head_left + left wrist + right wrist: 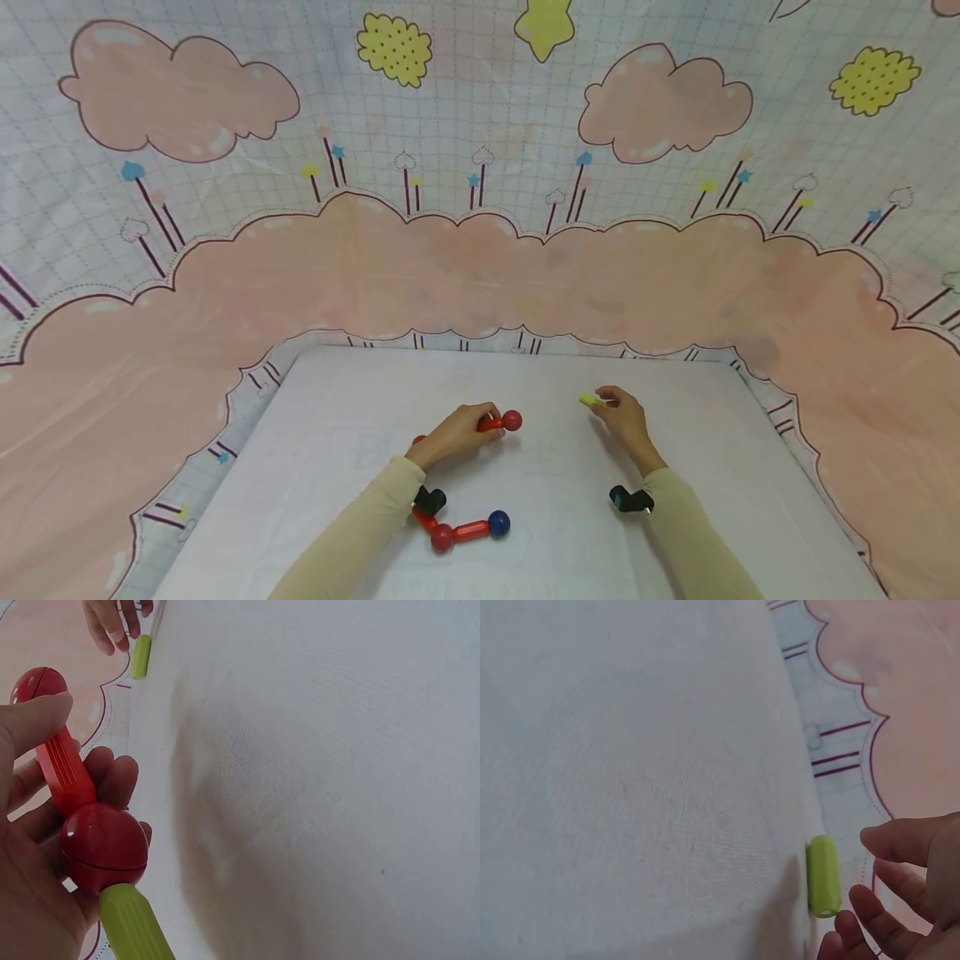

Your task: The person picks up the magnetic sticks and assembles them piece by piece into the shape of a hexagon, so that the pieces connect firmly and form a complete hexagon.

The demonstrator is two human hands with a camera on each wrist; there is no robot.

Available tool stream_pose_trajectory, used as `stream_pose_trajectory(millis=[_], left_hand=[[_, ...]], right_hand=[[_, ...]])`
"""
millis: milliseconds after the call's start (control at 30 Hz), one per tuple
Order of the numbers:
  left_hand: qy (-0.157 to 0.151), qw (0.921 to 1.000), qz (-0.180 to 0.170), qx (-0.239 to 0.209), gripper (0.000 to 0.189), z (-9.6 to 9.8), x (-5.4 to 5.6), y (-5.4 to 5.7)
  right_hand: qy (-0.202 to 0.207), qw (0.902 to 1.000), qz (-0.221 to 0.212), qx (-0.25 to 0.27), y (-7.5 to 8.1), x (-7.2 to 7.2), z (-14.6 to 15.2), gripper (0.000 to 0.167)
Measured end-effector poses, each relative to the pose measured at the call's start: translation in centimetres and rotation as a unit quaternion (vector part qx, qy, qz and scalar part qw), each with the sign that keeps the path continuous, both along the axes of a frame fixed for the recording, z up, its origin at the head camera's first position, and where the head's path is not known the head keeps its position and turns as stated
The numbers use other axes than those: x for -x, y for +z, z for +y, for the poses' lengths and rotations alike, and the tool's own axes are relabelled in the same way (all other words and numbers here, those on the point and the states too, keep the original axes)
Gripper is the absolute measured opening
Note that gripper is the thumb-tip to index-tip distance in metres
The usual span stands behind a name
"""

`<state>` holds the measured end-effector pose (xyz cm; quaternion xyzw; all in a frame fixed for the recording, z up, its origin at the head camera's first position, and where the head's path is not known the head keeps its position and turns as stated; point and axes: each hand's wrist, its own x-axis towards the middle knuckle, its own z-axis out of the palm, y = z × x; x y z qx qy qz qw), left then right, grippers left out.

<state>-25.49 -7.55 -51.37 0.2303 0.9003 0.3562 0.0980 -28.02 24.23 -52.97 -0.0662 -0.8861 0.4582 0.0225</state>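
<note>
My left hand (456,435) grips a piece built from toy rods and balls. In the left wrist view, its red rod (66,774) runs between two red balls, the thumb lying across the upper end. From the lower red ball (103,847) a green rod (136,922) extends out of frame. A loose yellow-green rod (823,877) lies on the white table near its far side. Just beside that rod is my right hand (624,421), with thumb and fingers spread apart and nothing between them.
Closer to me, a second chain rests on the table: a red ball (442,538), a red rod (471,531) and a blue ball (498,523). Another red rod of it is partly hidden behind the left wrist camera (430,500). A patterned cloth (525,283) surrounds the white table (555,492).
</note>
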Motion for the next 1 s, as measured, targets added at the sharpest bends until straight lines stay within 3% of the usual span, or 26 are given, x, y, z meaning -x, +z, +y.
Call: stream_pose_trajectory(millis=[400,767,1000], left_hand=[[0.004,0.9999,0.005,0.009,0.022,0.2,-0.1,0.0],[0.003,1.0000,0.003,0.001,0.022,0.2,0.0,0.0],[0.002,1.0000,0.000,-0.003,0.020,0.2,-0.1,-0.1]], right_hand=[[0.001,0.9998,-0.015,0.011,-1.2,1.3,-0.2,0.034],[-0.001,0.9998,-0.011,-0.016,-0.9,1.3,-0.3,0.029],[0.005,0.9997,-0.003,-0.025,-0.9,0.6,-0.5,0.029]])
